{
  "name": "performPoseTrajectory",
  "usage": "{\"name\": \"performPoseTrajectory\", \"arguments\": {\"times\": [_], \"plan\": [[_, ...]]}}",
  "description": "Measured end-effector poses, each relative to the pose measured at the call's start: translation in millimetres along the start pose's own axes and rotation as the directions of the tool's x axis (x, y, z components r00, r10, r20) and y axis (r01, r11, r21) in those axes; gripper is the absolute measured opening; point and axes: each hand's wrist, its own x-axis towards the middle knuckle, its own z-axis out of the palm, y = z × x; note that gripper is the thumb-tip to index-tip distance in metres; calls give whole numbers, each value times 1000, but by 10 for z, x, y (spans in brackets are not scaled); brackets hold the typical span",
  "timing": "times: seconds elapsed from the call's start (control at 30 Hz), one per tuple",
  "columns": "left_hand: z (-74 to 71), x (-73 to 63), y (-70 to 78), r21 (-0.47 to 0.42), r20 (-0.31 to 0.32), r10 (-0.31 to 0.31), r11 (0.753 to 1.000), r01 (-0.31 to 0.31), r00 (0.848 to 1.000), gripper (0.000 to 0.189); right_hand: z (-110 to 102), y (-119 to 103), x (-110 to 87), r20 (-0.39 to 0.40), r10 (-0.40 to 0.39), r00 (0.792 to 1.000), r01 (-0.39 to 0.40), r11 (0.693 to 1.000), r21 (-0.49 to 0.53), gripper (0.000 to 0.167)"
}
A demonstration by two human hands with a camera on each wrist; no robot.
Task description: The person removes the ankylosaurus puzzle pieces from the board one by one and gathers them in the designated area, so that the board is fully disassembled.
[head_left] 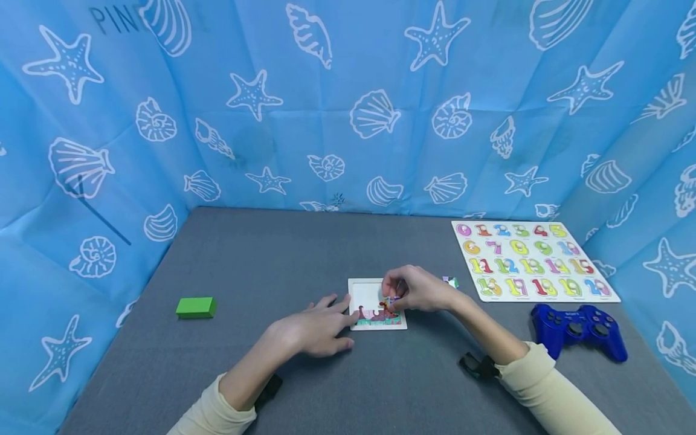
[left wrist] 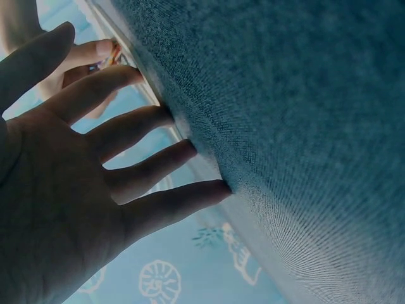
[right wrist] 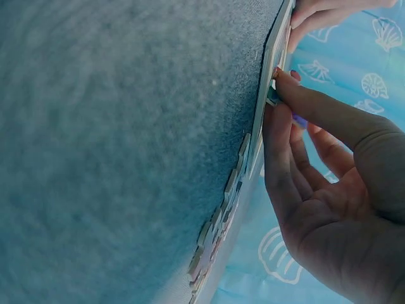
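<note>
A small white puzzle tray [head_left: 363, 281] lies mid-table, with colourful jigsaw pieces [head_left: 375, 319] fitted along its near side and its far left part bare. My right hand [head_left: 417, 290] pinches a puzzle piece [head_left: 388, 302] between thumb and fingers, low over the tray's right half. In the right wrist view this piece is mostly hidden by the fingertips. My left hand [head_left: 321, 329] lies spread at the tray's left edge, its fingers extended and fingertips at the tray and cloth. Just beyond the right wrist, loose puzzle pieces [right wrist: 218, 221] lie on the cloth, partly covered in the head view.
A green block [head_left: 196, 307] sits at the left. On the right are a number puzzle board [head_left: 535, 261] and, nearer, a blue game controller [head_left: 579, 329]. Grey cloth [head_left: 261, 260] covers the table, and a blue shell-patterned curtain [head_left: 326, 133] stands behind it.
</note>
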Motion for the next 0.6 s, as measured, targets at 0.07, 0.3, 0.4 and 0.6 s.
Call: {"name": "performPoseTrajectory", "arguments": {"times": [0.07,0.3,0.4,0.6], "plan": [[0,-2,0,1,-2,3,1000,-3,1000,63,-1,-2,-4,0,-4,1000,4,1000,-7,18],[-1,-4,2,2,-4,3,1000,-3,1000,62,-10,-27,-13,-1,-3,1000,3,999,-53,17],[-2,-3,2,-2,-6,2,1000,-2,1000,62,-23,-40,-30,-3,1,1000,-2,998,-58,17],[-3,1,6,-4,-1,-2,1000,2,1000,62,-37,-24,-74,-28,-1,1000,1,1000,-10,16]]}}
